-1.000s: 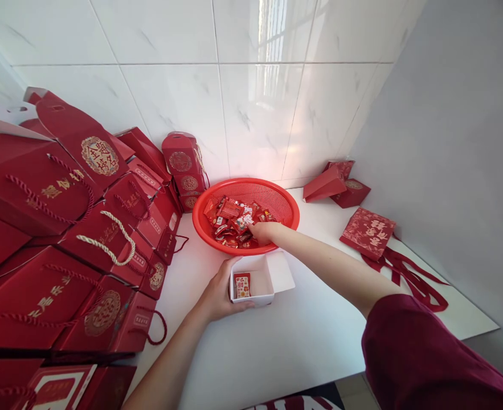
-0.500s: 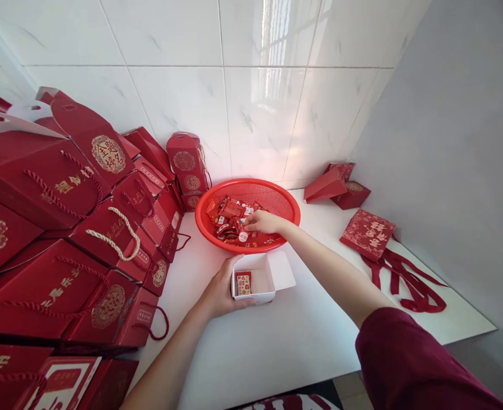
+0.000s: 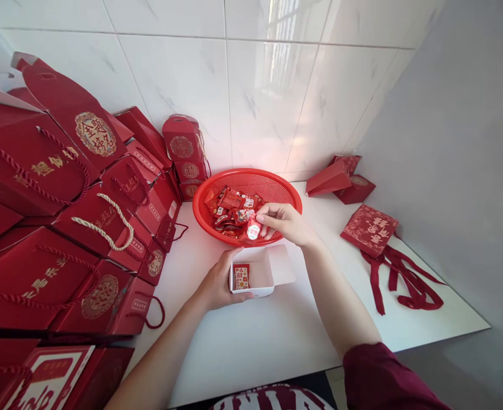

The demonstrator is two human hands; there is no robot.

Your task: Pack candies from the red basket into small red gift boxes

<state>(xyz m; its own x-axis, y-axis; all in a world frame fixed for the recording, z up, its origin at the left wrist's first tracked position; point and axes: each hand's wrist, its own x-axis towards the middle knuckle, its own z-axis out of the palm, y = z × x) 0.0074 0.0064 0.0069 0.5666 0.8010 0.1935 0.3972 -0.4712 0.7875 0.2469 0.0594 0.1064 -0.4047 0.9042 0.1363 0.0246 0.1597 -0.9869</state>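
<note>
My left hand (image 3: 221, 283) grips a small white-lined box (image 3: 263, 272) from its left side, thumb at the back edge and fingers at the front. Its lid flap is folded out to the right. Inside, on the left, lies one red and cream wrapped sweet (image 3: 241, 277). My right hand (image 3: 283, 222) pinches a red wrapped candy (image 3: 253, 229) with a round white label, held over the front rim of the red plastic basket (image 3: 291, 196). Several more red-wrapped sweets (image 3: 229, 200) lie in the basket.
Red gift boxes with rope handles (image 3: 67, 273) are piled along the left. Small boxes (image 3: 185, 151) stand stacked by the tiled wall. On the right are folded red boxes (image 3: 340, 179), a patterned red box (image 3: 369, 230) and dark red ribbons (image 3: 405, 279).
My right hand has lifted out of the basket's sweets with a candy and moved toward the white-lined box. My left hand still holds the box. The camera view has shifted slightly.
</note>
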